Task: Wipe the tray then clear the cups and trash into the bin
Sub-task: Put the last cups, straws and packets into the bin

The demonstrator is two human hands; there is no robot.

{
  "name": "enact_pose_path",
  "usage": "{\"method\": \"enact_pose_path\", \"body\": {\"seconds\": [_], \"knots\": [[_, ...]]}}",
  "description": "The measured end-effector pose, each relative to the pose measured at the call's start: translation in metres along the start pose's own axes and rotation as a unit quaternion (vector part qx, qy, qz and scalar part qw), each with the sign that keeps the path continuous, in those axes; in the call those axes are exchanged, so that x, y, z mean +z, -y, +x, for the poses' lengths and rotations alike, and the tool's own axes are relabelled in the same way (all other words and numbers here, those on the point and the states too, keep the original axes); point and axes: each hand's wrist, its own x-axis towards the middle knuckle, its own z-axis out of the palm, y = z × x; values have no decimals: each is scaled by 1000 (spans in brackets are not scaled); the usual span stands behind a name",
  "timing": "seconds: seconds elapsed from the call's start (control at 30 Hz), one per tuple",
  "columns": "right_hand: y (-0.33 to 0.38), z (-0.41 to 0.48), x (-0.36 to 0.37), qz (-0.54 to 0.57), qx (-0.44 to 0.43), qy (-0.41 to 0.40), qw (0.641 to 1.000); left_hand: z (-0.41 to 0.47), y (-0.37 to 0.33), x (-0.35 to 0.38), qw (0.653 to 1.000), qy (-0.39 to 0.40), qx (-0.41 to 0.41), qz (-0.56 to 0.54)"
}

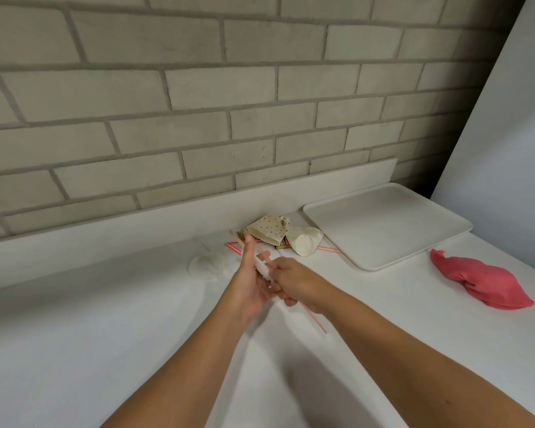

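Head view. Shows the left hand (250, 282) and the right hand (294, 281) meeting above the white worktop (105, 335) at centre frame. Left grip: released, fingers straight and pointing up, palm turned toward the right hand. Right grip: clenched round a red-striped straw (318, 323), lower end projecting below the wrist toward the camera. Pressed between the two hands: a white crumpled scrap (262, 268); cannot tell which hand carries it. Just beyond the hands, near the raised back ledge: a loose pile of trash. Consists of a dotted paper wrapper (269, 231), a plain paper cup (305, 244) lying on its side and touching the wrapper, wooden stirrers (238, 236) and a second striped straw (233, 249) flat on the worktop. Left of the pile, flat on the surface and just beside the left hand: a clear lid (206, 267). Right of the pile, just beside the cup: a white tray (386, 230), lying flat near the back right corner. Near the tray's front right corner, apart from it: a pink cloth (479, 281), bunched up on the worktop. Behind the ledge: a pale brick wall (198, 88).
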Motion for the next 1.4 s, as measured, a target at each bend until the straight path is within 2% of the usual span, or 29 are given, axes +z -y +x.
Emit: {"method": "enact_pose_path", "body": {"seconds": [0.1, 0.2, 0.37, 0.43, 0.5, 0.67, 0.77, 0.9, 1.07, 1.13, 1.23, 1.33, 1.4], "knots": [[-2, 5, 17, -104, -21, 3, 994, 6, 0, -4, 996, -87, 25, 15], [6, 10, 30, -188, -56, 1, 981, 11, -5, -14, 988, -146, 36, -19], [23, 23, 36, -144, -72, 59, 985, 17, -37, -49, 970, -222, 80, -56], [29, 34, 34, -104, -69, 40, 991, 18, -51, -68, 965, -240, 95, -52], [31, 54, 35, -114, -66, 5, 991, 19, -64, -82, 960, -248, 109, -69], [27, 102, 59, -318, -95, -38, 943, 17, -74, -104, 956, -260, 130, -45], [28, 118, 75, -391, -117, -31, 912, 16, -77, -113, 956, -260, 128, -35], [34, 131, 86, -454, -98, -7, 885, 12, -79, -119, 953, -273, 128, -36], [30, 140, 76, -408, -35, 28, 912, 14, -76, -117, 950, -283, 130, -30], [26, 140, 71, -400, -48, 17, 915, 15, -74, -115, 952, -280, 123, -19], [28, 133, 54, -331, -83, 6, 940, 16, -72, -112, 956, -271, 114, -14], [46, 127, 23, -250, -103, -41, 962, 14, -73, -110, 956, -270, 115, -14], [57, 130, 2, -217, -108, -109, 964, 14, -73, -108, 956, -270, 117, -12]]}}
